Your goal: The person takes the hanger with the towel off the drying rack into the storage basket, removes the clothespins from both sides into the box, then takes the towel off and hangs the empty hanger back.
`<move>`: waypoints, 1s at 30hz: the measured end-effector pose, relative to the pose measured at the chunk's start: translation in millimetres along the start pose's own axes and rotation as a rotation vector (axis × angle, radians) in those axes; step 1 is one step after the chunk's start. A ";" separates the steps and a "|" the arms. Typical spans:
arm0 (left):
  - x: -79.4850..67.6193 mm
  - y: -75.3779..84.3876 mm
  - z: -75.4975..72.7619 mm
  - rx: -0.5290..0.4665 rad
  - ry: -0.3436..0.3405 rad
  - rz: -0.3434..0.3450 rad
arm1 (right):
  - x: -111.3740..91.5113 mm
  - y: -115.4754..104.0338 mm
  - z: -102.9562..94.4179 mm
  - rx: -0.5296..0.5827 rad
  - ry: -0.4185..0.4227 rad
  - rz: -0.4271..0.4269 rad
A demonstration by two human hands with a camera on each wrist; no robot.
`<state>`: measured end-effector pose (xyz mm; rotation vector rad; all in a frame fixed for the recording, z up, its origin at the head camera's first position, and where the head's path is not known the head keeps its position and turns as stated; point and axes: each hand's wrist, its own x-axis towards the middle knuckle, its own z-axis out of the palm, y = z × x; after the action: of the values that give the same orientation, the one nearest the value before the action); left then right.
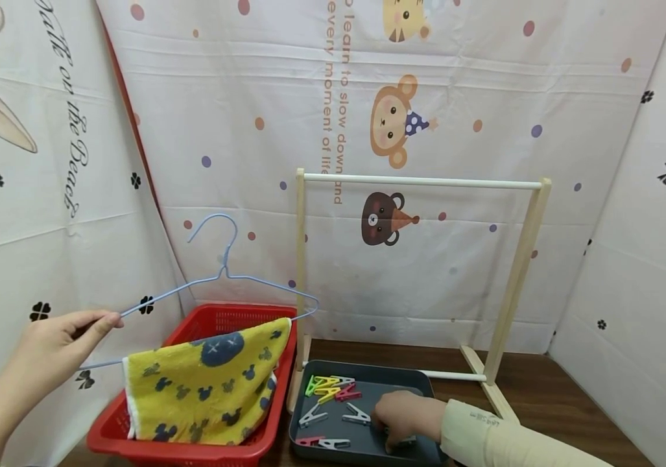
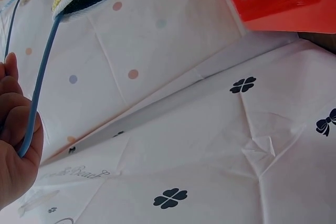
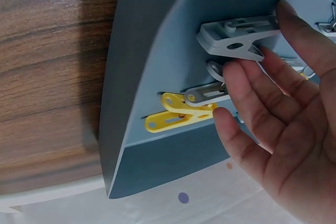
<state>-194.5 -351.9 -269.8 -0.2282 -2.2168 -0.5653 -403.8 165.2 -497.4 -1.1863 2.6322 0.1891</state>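
My left hand (image 1: 67, 350) grips one sloping arm of a blue clothes hanger (image 1: 268, 283), with the hook pointing up. Over the hanger's lower bar hangs a yellow towel (image 1: 210, 389) with dark blue bear and mouse prints and a white edge. It is in front of the red basket and overlaps it in the head view. Down in the dark grey tray (image 1: 368, 371), my right hand (image 1: 405, 415) pinches a grey clothespin (image 3: 236, 38) between thumb and fingers. Beside those fingers lie another grey clothespin (image 3: 207, 94) and a yellow clothespin (image 3: 176, 116).
The red basket (image 1: 105, 431) stands left of the tray. Several green, yellow, pink and grey clothespins (image 1: 328, 388) lie in the tray's left part. Behind it rises a wooden rack with a white top rail (image 1: 420, 181). Printed curtains (image 1: 455, 272) close off the back and sides.
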 end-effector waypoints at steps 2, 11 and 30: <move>-0.3 0.5 -0.1 0.004 -0.001 -0.001 | 0.8 0.9 0.6 -0.001 -0.003 0.000; -2.4 0.4 0.9 -0.006 0.010 0.002 | -0.8 -2.4 -4.9 0.048 -0.028 0.029; -2.0 -2.5 -1.1 -0.067 0.038 0.016 | -55.2 -94.5 -227.3 0.119 0.638 0.017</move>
<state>-193.3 -354.5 -271.6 -0.2683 -2.1591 -0.6310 -336.4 93.0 -265.2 -1.3552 3.1217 -0.4076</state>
